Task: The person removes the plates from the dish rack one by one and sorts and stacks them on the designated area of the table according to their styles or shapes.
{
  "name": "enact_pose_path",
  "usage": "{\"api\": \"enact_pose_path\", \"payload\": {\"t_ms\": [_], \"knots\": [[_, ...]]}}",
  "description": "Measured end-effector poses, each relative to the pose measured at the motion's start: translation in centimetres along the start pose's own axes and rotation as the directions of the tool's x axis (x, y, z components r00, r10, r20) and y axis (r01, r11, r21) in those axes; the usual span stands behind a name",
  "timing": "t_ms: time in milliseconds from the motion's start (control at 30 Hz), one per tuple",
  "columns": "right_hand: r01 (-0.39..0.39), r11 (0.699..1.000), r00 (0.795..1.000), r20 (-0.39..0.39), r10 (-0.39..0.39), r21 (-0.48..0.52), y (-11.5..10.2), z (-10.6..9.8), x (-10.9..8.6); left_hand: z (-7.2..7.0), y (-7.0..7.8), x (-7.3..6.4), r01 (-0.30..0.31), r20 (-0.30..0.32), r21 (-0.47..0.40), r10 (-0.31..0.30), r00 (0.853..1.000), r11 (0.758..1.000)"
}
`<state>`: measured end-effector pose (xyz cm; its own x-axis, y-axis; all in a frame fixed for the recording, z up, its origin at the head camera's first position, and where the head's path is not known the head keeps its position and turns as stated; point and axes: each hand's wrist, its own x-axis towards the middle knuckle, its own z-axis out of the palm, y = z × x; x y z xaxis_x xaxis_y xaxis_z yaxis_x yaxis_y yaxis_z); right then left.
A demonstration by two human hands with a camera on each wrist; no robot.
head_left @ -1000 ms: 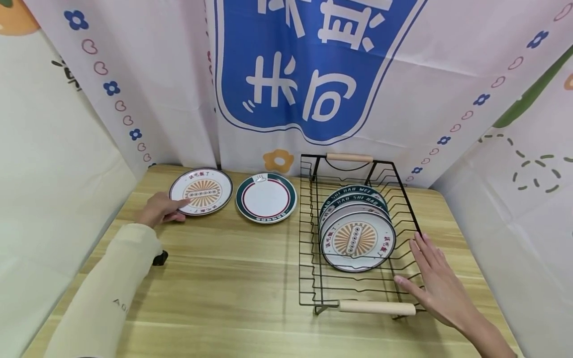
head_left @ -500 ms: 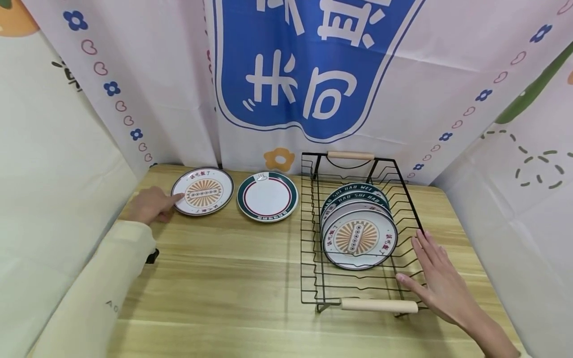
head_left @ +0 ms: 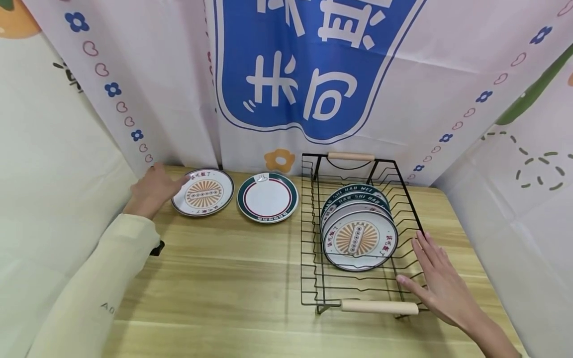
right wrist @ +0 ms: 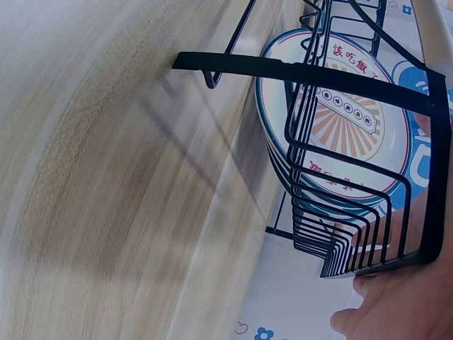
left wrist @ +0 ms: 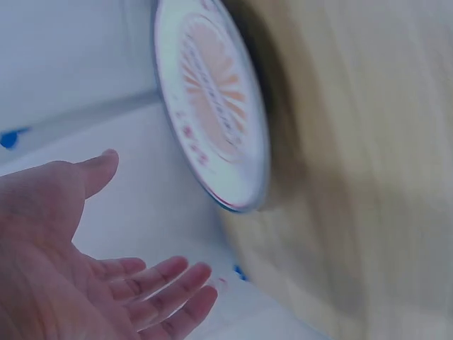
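At the back left of the table lies a white plate with an orange sunburst (head_left: 210, 194). My left hand (head_left: 154, 190) hovers at its left edge, thumb overlapping the rim in the head view. The left wrist view shows that hand (left wrist: 92, 255) holding nothing, fingers extended and apart from the plate (left wrist: 219, 106). Beside it lies a green-rimmed plate (head_left: 267, 198). In a black wire dish rack (head_left: 313, 297), several plates stand tilted one behind another, a sunburst plate (head_left: 360, 241) in front. My right hand (head_left: 440, 286) rests with straight fingers on the rack's right side.
Wooden handles cap the rack's near end (head_left: 378, 307) and far end (head_left: 351, 156). A printed curtain (head_left: 179, 99) hangs right behind the table's back edge, and pale cloth walls flank both sides. The wooden tabletop (head_left: 224, 288) stretches in front of the loose plates.
My left hand pinched the sunburst plate's left edge, then loosened with its index finger on the rim, and now has moved back and up with fingers spread. The right hand stays put.
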<state>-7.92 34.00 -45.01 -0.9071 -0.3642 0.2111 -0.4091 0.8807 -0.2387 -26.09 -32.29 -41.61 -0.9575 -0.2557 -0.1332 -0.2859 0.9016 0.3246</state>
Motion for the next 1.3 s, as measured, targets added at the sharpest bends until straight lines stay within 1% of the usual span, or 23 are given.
{"api": "enact_pose_path", "payload": {"t_ms": [100, 200, 300, 400, 467, 567, 633, 767, 933, 1000, 1067, 1133, 1233, 1300], "knots": [[-0.001, 1.000, 1.000, -0.001, 0.001, 0.000, -0.1, -0.2, 0.2, -0.3, 2.1, -0.2, -0.044, -0.054, -0.014, 0.044, 0.998, 0.999], [-0.004, 1.000, 1.000, 0.000, 0.004, -0.001, -0.1, -0.3, 0.3, -0.5, 4.0, -0.4, -0.114, -0.100, -0.019, 0.112, 0.989, 0.993], [-0.003, 1.000, 1.000, 0.003, 0.003, 0.001, 0.0, -0.2, 0.2, -0.5, 6.1, -1.0, -0.180, -0.107, -0.025, 0.177, 0.978, 0.983], [0.000, 1.000, 1.000, 0.002, 0.000, 0.004, 0.0, -0.1, 0.0, -0.6, 8.6, -1.9, -0.223, -0.091, -0.017, 0.220, 0.971, 0.975], [0.000, 1.000, 1.000, -0.001, 0.000, 0.004, 0.0, -0.1, 0.0, -0.8, 10.3, -2.5, -0.258, -0.089, -0.013, 0.256, 0.962, 0.966], [-0.002, 1.000, 1.000, -0.004, 0.002, 0.001, 0.0, -0.3, 0.1, -0.9, 12.9, -3.7, -0.328, -0.104, -0.009, 0.325, 0.940, 0.945], [-0.004, 1.000, 1.000, -0.002, 0.004, -0.002, -0.1, -0.3, 0.2, -0.9, 14.5, -4.4, -0.373, -0.102, -0.012, 0.370, 0.923, 0.928], [-0.005, 1.000, 1.000, 0.002, 0.005, -0.004, -0.1, -0.2, 0.2, -0.3, 17.2, -6.0, -0.459, -0.086, -0.005, 0.457, 0.885, 0.888], [0.001, 1.000, 1.000, 0.006, -0.001, -0.003, -0.2, 0.1, 0.0, 0.2, 19.9, -8.6, -0.560, -0.059, 0.025, 0.561, 0.826, 0.828], [0.004, 1.000, 1.000, 0.005, -0.004, -0.005, -0.2, 0.1, 0.0, 0.4, 21.0, -9.5, -0.606, -0.041, 0.026, 0.606, 0.794, 0.795], [0.003, 1.000, 1.000, 0.002, -0.003, -0.003, -0.1, 0.1, 0.0, 0.8, 22.4, -10.4, -0.654, -0.013, 0.007, 0.654, 0.756, 0.756], [0.000, 1.000, 1.000, 0.002, 0.000, 0.000, -0.1, 0.1, 0.0, 1.2, 23.8, -11.2, -0.701, 0.023, -0.019, 0.701, 0.713, 0.713], [-0.007, 1.000, 1.000, 0.003, 0.007, 0.004, 0.0, -0.1, 0.0, 1.9, 26.0, -12.4, -0.762, 0.075, -0.061, 0.764, 0.640, 0.644], [-0.009, 1.000, 1.000, 0.003, 0.009, 0.001, 0.0, -0.1, 0.1, 2.4, 27.3, -13.0, -0.790, 0.111, -0.069, 0.792, 0.601, 0.609]]}}
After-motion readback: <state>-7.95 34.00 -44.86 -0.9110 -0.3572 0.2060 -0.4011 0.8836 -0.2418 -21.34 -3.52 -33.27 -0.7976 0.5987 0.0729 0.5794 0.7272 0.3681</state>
